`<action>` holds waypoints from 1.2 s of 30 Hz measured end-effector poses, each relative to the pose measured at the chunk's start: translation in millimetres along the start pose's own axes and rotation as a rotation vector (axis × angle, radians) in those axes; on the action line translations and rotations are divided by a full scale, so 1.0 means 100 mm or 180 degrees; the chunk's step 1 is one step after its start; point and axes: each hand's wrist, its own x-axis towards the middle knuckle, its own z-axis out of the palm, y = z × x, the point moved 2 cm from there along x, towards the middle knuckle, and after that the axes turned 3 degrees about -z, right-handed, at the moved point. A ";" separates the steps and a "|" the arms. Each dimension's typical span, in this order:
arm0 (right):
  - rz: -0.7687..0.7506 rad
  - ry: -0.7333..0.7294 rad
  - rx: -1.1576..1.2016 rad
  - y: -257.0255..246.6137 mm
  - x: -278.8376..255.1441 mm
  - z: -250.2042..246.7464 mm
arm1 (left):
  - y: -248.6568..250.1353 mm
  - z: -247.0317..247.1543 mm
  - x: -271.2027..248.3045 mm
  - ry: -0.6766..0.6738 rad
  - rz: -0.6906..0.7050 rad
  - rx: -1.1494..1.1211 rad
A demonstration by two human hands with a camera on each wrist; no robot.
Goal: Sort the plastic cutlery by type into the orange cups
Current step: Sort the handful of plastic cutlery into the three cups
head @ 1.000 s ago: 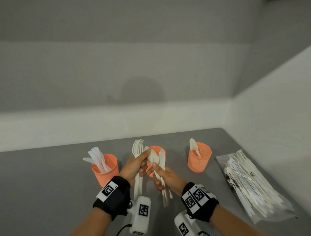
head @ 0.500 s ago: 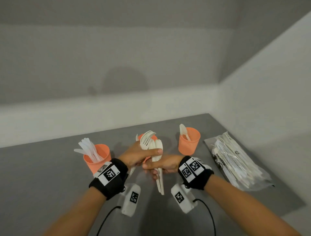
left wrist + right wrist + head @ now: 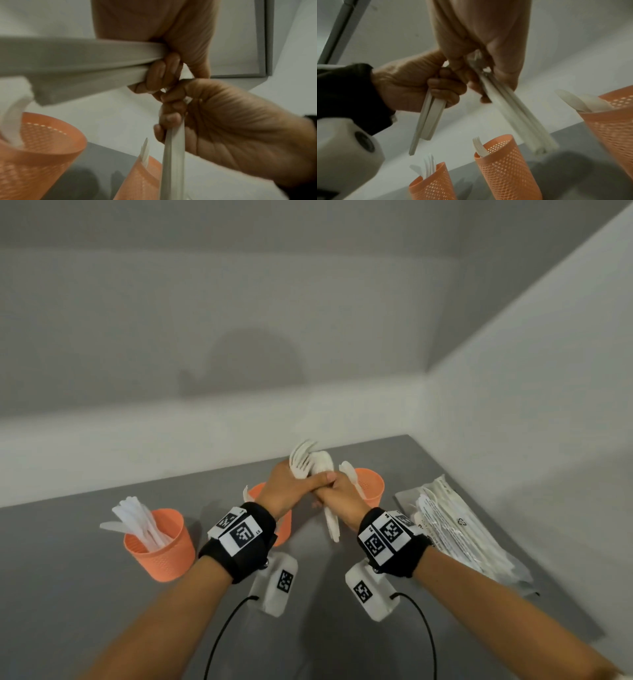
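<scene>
My left hand point(image 3: 294, 487) grips a bunch of white forks point(image 3: 301, 458), tines up. Touching it, my right hand point(image 3: 337, 496) grips several white spoons point(image 3: 332, 525), whose handles hang below the fist. Both hands are raised between the middle orange cup point(image 3: 282, 529) and the right orange cup point(image 3: 371, 486). The left orange cup point(image 3: 161, 547) holds knives. In the right wrist view the middle cup point(image 3: 503, 169) holds one fork and the right cup point(image 3: 612, 128) spoons. In the left wrist view the right hand point(image 3: 171, 115) is curled round the spoon handles point(image 3: 173, 155).
A clear plastic bag point(image 3: 459, 532) of wrapped cutlery lies at the right of the grey table point(image 3: 68, 594), near its right edge. White walls close in behind and to the right. Two wrist camera units with black cables hang below my wrists.
Both hands have risen and moved back and to the right, coming together until they touch. The forks and spoons stay in the same hands. The head view has shifted.
</scene>
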 end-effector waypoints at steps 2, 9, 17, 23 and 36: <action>0.0041 0.0663 0.0380 0.03 0.12 -0.20 | 0.03 -0.03 0.11 0.0289 -0.0051 -0.0270; 0.0108 0.1887 0.0874 0.13 0.53 -0.81 | -0.13 -0.44 0.54 0.1962 0.0225 -0.0699; 0.0275 0.1919 0.0824 0.47 0.73 -0.84 | -0.49 -0.36 0.76 0.2002 0.0207 -0.0550; 0.0630 0.1889 0.0547 0.73 0.80 -0.82 | -0.82 -0.25 0.78 0.2003 0.0053 -0.0512; -0.0181 0.1702 -0.0659 0.81 0.74 -0.74 | -1.02 -0.23 0.74 0.1732 0.0267 0.0765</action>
